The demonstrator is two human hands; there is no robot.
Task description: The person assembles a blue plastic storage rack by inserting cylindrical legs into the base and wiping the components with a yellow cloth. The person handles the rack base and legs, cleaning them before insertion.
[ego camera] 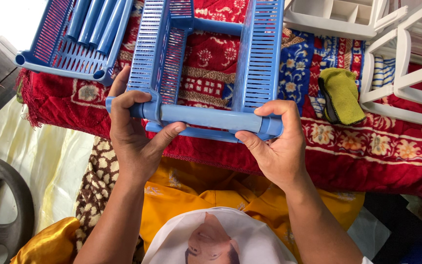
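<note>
Fingers of the left hand [135, 134] and right hand [279, 142] clench opposite ends of a blue plastic tube [208, 117], its long axis running left to right. It joins two slatted blue rack panels [260, 54] extending away over the red patterned blanket [367, 151].
</note>
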